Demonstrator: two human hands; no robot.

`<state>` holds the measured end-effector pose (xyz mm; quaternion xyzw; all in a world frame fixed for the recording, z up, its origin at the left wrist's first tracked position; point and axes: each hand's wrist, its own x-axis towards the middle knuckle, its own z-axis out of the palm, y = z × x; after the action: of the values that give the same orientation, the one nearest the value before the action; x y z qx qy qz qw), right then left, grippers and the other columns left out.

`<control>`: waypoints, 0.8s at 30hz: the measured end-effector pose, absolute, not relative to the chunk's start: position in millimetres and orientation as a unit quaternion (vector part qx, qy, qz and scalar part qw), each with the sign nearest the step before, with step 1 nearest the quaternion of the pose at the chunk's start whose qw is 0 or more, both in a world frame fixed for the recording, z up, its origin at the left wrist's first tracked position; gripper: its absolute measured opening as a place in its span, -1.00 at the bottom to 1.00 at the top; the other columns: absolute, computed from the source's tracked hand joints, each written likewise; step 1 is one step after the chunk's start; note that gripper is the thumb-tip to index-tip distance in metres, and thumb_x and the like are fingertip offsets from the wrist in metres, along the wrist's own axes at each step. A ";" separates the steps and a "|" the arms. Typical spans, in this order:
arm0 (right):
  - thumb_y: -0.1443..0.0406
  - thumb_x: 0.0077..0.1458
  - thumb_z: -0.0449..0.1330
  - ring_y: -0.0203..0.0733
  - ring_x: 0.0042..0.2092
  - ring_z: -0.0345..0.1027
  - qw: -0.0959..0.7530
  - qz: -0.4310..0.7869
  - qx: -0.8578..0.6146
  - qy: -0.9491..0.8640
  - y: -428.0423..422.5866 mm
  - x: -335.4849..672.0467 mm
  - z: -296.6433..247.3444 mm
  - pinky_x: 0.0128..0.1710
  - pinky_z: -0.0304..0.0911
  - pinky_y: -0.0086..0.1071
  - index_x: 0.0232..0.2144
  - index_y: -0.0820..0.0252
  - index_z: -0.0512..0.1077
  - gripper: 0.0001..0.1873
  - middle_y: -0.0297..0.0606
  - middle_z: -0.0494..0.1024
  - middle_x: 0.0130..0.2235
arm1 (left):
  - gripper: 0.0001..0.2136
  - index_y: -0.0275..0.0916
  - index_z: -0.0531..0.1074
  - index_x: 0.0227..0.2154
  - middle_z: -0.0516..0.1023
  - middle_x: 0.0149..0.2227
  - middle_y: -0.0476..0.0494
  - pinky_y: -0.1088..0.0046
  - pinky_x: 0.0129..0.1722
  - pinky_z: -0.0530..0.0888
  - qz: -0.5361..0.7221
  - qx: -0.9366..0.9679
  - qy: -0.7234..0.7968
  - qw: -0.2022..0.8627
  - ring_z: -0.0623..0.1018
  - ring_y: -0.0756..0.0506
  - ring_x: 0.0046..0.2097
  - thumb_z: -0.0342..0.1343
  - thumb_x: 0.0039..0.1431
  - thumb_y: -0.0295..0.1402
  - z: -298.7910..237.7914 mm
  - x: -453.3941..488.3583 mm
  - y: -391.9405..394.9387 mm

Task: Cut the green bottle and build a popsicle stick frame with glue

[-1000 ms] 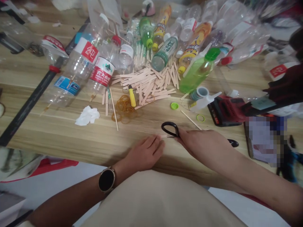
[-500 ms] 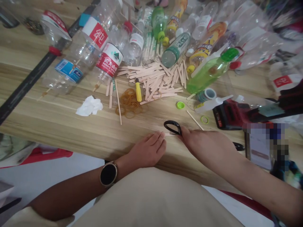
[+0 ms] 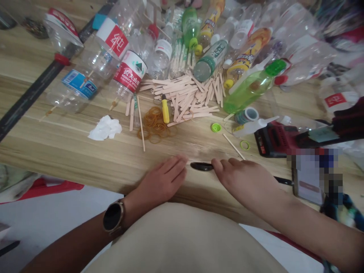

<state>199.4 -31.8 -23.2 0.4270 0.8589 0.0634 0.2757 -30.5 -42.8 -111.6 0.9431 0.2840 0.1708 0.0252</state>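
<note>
Black handle (image 3: 200, 167) — crosswise, end leftward

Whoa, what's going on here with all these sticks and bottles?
A person is working at a table with both hands. The right hand grips a black-handled tool, its loop poking out toward the left hand. The left hand lies palm down near the table's front edge; what is under its fingers can't be seen. Beyond the hands are rubber bands, a pile of wooden sticks and many bottles.
</note>
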 end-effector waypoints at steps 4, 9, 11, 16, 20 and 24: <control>0.61 -0.03 0.05 -0.18 -0.52 0.32 0.142 0.188 0.371 0.898 -47.5 207.5 -37.4 -0.51 0.00 -0.34 -0.41 0.23 0.37 -0.75 -0.29 0.41 -0.55 | -0.74 -0.33 0.48 -0.11 0.56 0.07 -0.24 0.28 0.10 0.41 0.191 0.925 0.327 0.012 0.47 -0.17 0.15 -0.13 0.41 -0.46 -114.8 -50.8 -50.7; 0.58 0.02 0.05 -0.16 -0.43 0.34 0.145 0.231 0.371 0.888 -59.9 211.1 -46.6 -0.42 0.08 -0.33 -0.29 0.32 0.44 -0.75 -0.19 0.50 -0.41 | -0.69 -0.31 0.46 -0.06 0.56 0.07 -0.21 0.30 0.07 0.43 0.172 0.935 0.309 0.021 0.48 -0.16 0.14 -0.21 0.42 -0.47 -114.8 -54.7 -51.7; 0.58 0.02 0.04 -0.16 -0.40 0.35 0.146 0.232 0.376 0.885 -62.4 212.8 -48.2 -0.40 0.10 -0.33 -0.26 0.33 0.43 -0.73 -0.17 0.52 -0.36 | -0.69 -0.33 0.42 0.00 0.52 0.12 -0.24 0.29 0.11 0.41 0.173 0.939 0.294 0.040 0.43 -0.16 0.19 -0.21 0.42 -0.47 -112.6 -50.6 -47.8; 0.59 0.02 0.03 -0.16 -0.38 0.36 0.140 0.215 0.387 0.886 -65.0 216.4 -53.5 -0.38 0.12 -0.33 -0.23 0.32 0.43 -0.70 -0.18 0.53 -0.33 | -0.69 -0.36 0.39 0.04 0.48 0.16 -0.26 0.27 0.15 0.40 0.168 0.956 0.235 0.053 0.41 -0.18 0.22 -0.21 0.43 -0.45 -108.4 -34.7 -35.7; 0.59 0.01 0.02 -0.13 -0.40 0.35 0.117 0.212 0.419 0.875 -64.2 213.5 -57.0 -0.40 0.12 -0.30 -0.28 0.29 0.43 -0.71 -0.20 0.52 -0.37 | -0.71 -0.39 0.39 0.04 0.50 0.14 -0.28 0.29 0.14 0.41 0.171 0.958 0.226 0.052 0.43 -0.18 0.21 -0.17 0.43 -0.45 -111.2 -24.4 -31.4; 0.62 -0.03 0.02 -0.14 -0.44 0.36 0.138 0.154 0.421 0.883 -54.9 213.0 -47.8 -0.45 0.12 -0.31 -0.28 0.25 0.41 -0.67 -0.27 0.47 -0.46 | -0.73 -0.39 0.41 0.02 0.53 0.10 -0.30 0.29 0.12 0.43 0.163 0.960 0.218 0.059 0.44 -0.18 0.20 -0.12 0.40 -0.46 -115.1 -20.1 -30.2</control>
<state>213.0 -54.9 -47.8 0.4209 0.8832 0.1539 0.1384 -20.1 -30.2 -115.1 0.9604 0.2182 0.1629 0.0586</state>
